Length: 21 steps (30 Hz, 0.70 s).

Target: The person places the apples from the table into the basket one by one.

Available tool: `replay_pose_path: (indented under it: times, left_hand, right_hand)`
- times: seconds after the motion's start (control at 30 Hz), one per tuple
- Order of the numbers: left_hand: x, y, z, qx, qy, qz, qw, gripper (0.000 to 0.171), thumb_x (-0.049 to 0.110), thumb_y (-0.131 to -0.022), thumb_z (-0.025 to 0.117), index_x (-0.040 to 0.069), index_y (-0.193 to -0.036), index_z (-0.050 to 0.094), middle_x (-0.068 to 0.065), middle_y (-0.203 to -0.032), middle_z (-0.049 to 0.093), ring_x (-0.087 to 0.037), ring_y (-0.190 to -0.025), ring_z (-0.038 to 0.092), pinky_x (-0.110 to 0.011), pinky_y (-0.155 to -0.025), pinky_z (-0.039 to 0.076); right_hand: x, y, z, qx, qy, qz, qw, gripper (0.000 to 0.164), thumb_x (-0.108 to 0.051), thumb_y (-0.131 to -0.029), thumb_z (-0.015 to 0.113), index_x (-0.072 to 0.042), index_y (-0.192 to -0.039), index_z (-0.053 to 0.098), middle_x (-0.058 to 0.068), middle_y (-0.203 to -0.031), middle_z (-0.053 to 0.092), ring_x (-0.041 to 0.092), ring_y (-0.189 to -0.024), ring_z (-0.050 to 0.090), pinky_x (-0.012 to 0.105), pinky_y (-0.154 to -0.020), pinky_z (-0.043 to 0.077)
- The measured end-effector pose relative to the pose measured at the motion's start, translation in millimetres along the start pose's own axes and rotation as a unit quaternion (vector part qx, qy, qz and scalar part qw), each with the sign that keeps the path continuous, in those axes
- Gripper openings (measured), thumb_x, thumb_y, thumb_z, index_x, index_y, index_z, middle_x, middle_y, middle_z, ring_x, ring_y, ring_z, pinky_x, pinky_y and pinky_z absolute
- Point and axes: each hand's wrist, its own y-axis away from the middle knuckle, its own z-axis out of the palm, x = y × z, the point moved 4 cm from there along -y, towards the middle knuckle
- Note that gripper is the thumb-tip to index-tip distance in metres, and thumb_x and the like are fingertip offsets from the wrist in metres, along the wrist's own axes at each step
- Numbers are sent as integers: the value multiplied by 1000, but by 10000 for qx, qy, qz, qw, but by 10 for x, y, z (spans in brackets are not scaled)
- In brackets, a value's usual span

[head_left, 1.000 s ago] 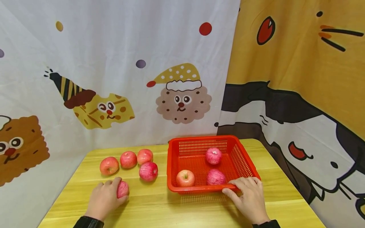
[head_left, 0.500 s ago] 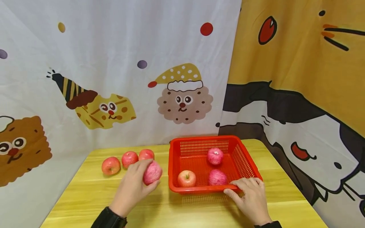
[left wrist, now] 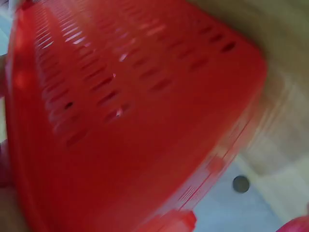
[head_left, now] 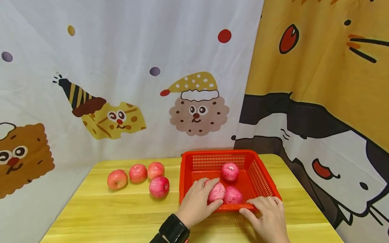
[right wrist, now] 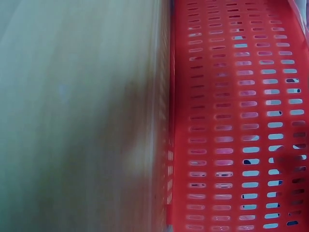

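The counter (head_left: 121, 217) gives the basket (head_left: 220, 153) a flat base, so the main care is to keep the basket from sliding or tipping while an apple goes in over its near rim. A steady hold on that rim with light downward pressure should do it; pulling towards the person could drag the basket along.

The right hand (head_left: 268, 217) reaches in from the near right, thumb on the outer side of the near rim and fingers bent over it, pinching it near the right corner. The left hand (head_left: 197, 204) crosses the rim's near left part, wrist on the near side and fingers pointing far and right. Its fingers are curled round the held apple (head_left: 217, 193), thumb on the near side; whether the apple bears on the basket floor cannot be told, and what lies under the palm is hidden.

The held apple is inside the basket's near half, just left of the near apple (head_left: 233, 195); the far apple (head_left: 230, 171) sits beyond both. It would be best lowered right to the floor and freed by spreading the fingers gently, since a drop could bruise it or knock the near apple. Four loose apples (head_left: 159, 187) lie on the counter, left of the basket.
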Motion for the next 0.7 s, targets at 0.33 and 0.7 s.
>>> replay_pose_path:
  times: [0.33,0.7]
  left_hand:
    - [14,30,99,-132,-592,317,9977,46,57,-96,53,25,-125,68,-2,-118,63,-20,-100,55,-41,-89,50]
    - [19,40,112,-164,-572,285,9978,46,57,-98,48,22,-117,71,2,-113,65,-19,-101,54,-42,-91,49]
  right_hand:
    - [-16,-9,-21,216,-268,-234,9991,41,-56,-70,80,-19,-86,74,-6,-84,68,21,-79,54,51,-83,31]
    - [-21,-1,-23,259,-269,-260,9990,43,-54,-68,81,-16,-88,75,-2,-86,70,22,-80,54,52,-84,31]
